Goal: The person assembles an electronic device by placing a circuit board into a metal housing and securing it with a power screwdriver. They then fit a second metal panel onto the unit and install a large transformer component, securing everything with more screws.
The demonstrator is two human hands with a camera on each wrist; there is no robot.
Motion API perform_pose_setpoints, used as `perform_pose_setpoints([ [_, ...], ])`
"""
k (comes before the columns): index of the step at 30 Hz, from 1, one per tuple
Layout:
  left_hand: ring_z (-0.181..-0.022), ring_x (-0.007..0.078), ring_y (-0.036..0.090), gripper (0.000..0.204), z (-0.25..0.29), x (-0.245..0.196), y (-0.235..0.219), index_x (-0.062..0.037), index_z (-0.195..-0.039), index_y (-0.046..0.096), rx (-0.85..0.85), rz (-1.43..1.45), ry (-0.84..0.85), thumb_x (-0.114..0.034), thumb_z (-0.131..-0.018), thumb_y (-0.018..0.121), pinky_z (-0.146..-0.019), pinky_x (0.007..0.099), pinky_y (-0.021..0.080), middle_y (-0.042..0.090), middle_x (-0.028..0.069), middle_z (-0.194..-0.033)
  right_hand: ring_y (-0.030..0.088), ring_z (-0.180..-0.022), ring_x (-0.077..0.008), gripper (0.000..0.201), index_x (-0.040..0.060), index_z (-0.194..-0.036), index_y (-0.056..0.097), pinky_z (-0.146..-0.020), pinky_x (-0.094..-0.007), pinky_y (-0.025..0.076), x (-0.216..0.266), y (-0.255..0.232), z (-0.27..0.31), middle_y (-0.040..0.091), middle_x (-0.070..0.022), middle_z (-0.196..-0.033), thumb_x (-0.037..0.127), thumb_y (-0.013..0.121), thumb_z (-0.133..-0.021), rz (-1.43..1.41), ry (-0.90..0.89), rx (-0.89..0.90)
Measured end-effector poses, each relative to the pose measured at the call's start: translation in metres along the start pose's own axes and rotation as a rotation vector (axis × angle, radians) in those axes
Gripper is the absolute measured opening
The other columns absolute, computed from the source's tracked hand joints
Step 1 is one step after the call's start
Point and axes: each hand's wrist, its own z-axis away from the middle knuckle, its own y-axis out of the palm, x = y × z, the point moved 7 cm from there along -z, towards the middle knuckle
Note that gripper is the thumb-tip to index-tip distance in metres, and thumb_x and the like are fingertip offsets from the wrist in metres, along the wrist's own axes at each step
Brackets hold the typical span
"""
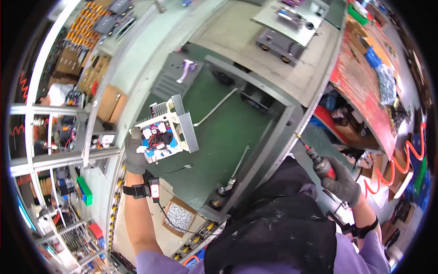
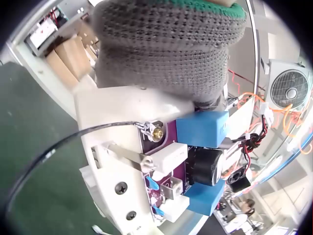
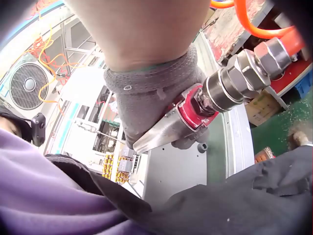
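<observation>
My gloved left hand (image 1: pixel 133 153) grips one side of a white-framed electronic unit (image 1: pixel 186 132) over the green floor. In the left wrist view, the grey glove (image 2: pixel 161 63) lies along the white frame (image 2: pixel 110 110). Beside it are blue block-shaped components (image 2: pixel 203 129) on a purple circuit board, and a black cable (image 2: pixel 63 141) is attached by a brass terminal. My gloved right hand (image 1: pixel 344 182) holds a red and silver air screwdriver (image 1: pixel 325 168) at my right side, its bit away from the unit. In the right wrist view, its metal hose fitting (image 3: pixel 239 76) sticks out behind the glove.
A box of small metal fasteners (image 1: pixel 179 217) stands near my left forearm. A grey metal frame (image 1: pixel 278 100) edges the opening in front of me. A purple and white part (image 1: pixel 186 71) lies on a grey panel. An orange coiled hose (image 1: pixel 397 166) hangs at right.
</observation>
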Motion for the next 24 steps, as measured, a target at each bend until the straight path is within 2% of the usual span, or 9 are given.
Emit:
perform_pose_setpoints([
  [3,-0.081,0.0134,0.064,0.053,-0.026,0.023,0.044,0.0029,-0.101,0.060,0.143,0.029,-0.144,-0.047,-0.097,0.044,-0.073,0.0284,0.052,0.066,0.0073,-0.092,0.061,-0.094,-0.0339,0.094,0.0063,-0.129,0.045,-0.082,-0.0418,0.046,-0.023,0.002,-0.003,0.061,-0.0183,-0.101,0.064,0.077,-0.061,0.113,-0.090,-0.021],
  [6,-0.071,0.0107,0.058,0.059,-0.050,0.026,0.107,-0.0011,-0.088,0.060,0.297,-0.284,-0.101,-0.055,-0.096,0.039,-0.064,0.0285,0.047,0.063,0.0040,-0.078,0.059,-0.098,-0.0427,0.096,0.0104,-0.133,0.042,-0.083,-0.0455,0.046,-0.029,0.010,-0.012,0.061,-0.0235,-0.103,0.054,0.082,-0.057,0.352,0.077,0.006],
  [8,-0.063,0.0092,0.049,0.059,-0.061,0.030,0.135,-0.0028,-0.083,0.059,0.467,-0.549,-0.110,-0.057,-0.094,0.040,-0.059,0.0298,0.041,0.060,0.0015,-0.072,0.059,-0.097,-0.0431,0.096,0.0107,-0.134,0.040,-0.082,-0.0456,0.047,-0.030,0.015,-0.023,0.061,-0.0241,-0.103,0.050,0.082,-0.057,0.347,0.118,-0.010],
  [11,-0.063,0.0070,0.046,0.057,-0.069,0.055,0.169,-0.0049,-0.077,0.059,0.411,-0.295,-0.196,-0.057,-0.093,0.046,-0.056,0.0271,0.039,0.058,0.0004,-0.072,0.059,-0.095,-0.0440,0.096,0.0111,-0.136,0.038,-0.081,-0.0457,0.047,-0.041,0.018,-0.035,0.062,-0.0250,-0.101,0.046,0.082,-0.058,0.341,0.160,-0.002],
  [12,-0.065,0.0058,0.049,0.054,-0.073,0.059,0.174,-0.0051,-0.083,0.061,0.447,-0.328,-0.318,-0.057,-0.092,0.049,-0.058,0.0254,0.042,0.060,0.0010,-0.075,0.059,-0.093,-0.0444,0.095,0.0109,-0.136,0.038,-0.080,-0.0459,0.047,-0.042,0.018,-0.037,0.062,-0.0250,-0.100,0.046,0.082,-0.059,0.348,0.150,0.005],
  [17,-0.071,0.0066,0.055,0.052,-0.078,0.057,0.203,-0.0038,-0.091,0.065,0.573,-0.153,-0.380,-0.054,-0.092,0.051,-0.067,0.0243,0.049,0.064,0.0031,-0.081,0.060,-0.090,-0.0451,0.092,0.0102,-0.136,0.038,-0.078,-0.0466,0.048,-0.042,0.016,-0.047,0.063,-0.0251,-0.097,0.046,0.080,-0.062,0.414,0.111,0.020],
  [19,-0.087,0.0096,0.059,0.038,-0.074,0.067,0.211,-0.0018,-0.107,0.052,0.684,-0.106,-0.584,-0.038,-0.094,0.050,-0.079,0.0267,0.049,0.061,0.0045,-0.101,0.060,-0.088,-0.0444,0.090,0.0093,-0.134,0.039,-0.077,-0.0469,0.048,-0.042,0.015,-0.048,0.063,-0.0243,-0.096,0.047,0.079,-0.063,0.426,0.158,0.054],
  [22,-0.090,0.0112,0.060,0.049,-0.075,0.058,0.225,-0.0006,-0.117,0.054,0.803,-0.235,-0.386,-0.042,-0.091,0.055,-0.080,0.0275,0.050,0.063,0.0073,-0.104,0.061,-0.087,-0.0443,0.087,0.0086,-0.132,0.041,-0.076,-0.0469,0.048,-0.039,0.013,-0.049,0.063,-0.0236,-0.096,0.046,0.079,-0.063,0.459,0.083,0.046],
  [24,-0.093,0.0114,0.060,0.062,-0.067,0.073,0.227,-0.0016,-0.128,0.047,0.719,0.059,-0.636,-0.048,-0.089,0.058,-0.080,0.0277,0.051,0.061,0.0072,-0.112,0.061,-0.088,-0.0438,0.086,0.0084,-0.131,0.042,-0.076,-0.0468,0.048,-0.038,0.014,-0.053,0.063,-0.0227,-0.097,0.046,0.079,-0.063,0.454,0.073,0.040],
])
